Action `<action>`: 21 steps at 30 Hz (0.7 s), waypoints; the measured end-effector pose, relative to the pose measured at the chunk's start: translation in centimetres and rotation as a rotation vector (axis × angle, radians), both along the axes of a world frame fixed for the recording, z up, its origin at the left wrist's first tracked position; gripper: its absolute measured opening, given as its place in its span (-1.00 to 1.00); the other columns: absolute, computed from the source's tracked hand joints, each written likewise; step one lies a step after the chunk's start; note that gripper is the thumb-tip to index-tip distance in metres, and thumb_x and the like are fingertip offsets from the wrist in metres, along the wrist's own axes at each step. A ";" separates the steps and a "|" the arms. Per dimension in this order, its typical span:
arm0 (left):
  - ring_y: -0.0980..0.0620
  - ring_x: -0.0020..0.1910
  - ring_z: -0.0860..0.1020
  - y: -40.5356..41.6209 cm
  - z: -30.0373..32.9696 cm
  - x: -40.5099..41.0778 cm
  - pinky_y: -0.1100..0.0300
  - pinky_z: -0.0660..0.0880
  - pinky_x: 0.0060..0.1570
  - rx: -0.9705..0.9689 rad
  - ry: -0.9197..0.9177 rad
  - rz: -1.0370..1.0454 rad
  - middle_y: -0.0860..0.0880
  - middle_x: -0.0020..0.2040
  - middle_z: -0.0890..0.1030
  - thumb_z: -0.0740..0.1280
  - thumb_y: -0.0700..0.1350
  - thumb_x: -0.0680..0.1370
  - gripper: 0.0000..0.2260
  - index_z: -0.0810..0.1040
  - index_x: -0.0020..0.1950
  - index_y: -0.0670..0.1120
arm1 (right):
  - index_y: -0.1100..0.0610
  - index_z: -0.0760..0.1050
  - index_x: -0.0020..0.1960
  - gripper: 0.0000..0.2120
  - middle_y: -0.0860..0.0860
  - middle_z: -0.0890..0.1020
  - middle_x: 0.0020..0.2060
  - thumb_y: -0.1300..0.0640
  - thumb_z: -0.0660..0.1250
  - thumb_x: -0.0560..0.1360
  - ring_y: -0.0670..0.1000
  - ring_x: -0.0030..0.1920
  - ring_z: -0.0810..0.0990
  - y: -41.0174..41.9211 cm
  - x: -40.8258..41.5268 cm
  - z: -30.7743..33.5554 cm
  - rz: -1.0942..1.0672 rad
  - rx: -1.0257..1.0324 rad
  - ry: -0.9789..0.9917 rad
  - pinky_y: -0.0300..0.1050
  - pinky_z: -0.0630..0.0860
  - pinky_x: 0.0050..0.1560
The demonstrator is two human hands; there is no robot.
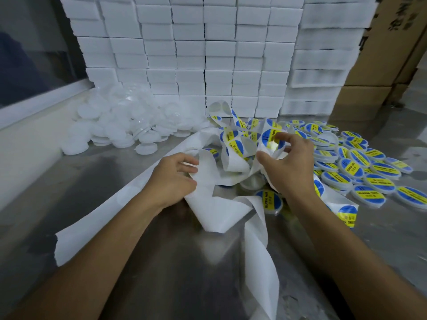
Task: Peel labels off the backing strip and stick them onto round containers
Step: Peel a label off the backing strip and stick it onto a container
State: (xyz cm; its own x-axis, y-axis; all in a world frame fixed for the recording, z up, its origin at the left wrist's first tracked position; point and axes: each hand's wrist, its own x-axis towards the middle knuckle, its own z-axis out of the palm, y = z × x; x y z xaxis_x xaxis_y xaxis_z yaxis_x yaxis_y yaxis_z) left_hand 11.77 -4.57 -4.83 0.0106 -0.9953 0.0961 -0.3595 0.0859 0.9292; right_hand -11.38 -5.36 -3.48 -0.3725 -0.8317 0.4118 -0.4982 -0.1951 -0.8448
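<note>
A long white backing strip (pixel 219 211) lies tangled across the steel table, with blue-and-yellow round labels (pixel 233 142) on its far loops. My left hand (pixel 173 181) grips a bare fold of the strip. My right hand (pixel 291 165) has its curled fingers at a label (pixel 270 138) on a raised loop, thumb below it. A clear unlabelled round container (pixel 251 182) sits under the strip between my hands. A labelled container (pixel 271 200) lies just below my right wrist.
Several labelled containers (pixel 360 167) are piled at the right. A heap of plain white containers (pixel 124 125) lies at the back left. Stacked white boxes (pixel 208 54) form a wall behind, with cardboard cartons (pixel 392 42) at the far right. The steel table (pixel 175 262) runs toward me.
</note>
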 end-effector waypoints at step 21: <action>-0.04 -0.38 0.43 2.3 3.0 -2.1 0.23 0.42 -0.39 -0.111 0.628 -0.399 -0.08 -0.30 0.52 0.32 -0.47 0.27 -0.74 0.53 -0.35 -0.09 | 0.13 0.55 0.03 -0.70 0.09 0.66 -0.19 0.42 0.47 0.39 0.02 -0.28 0.61 2.7 3.5 1.6 0.474 0.202 -0.582 -0.15 0.61 -0.28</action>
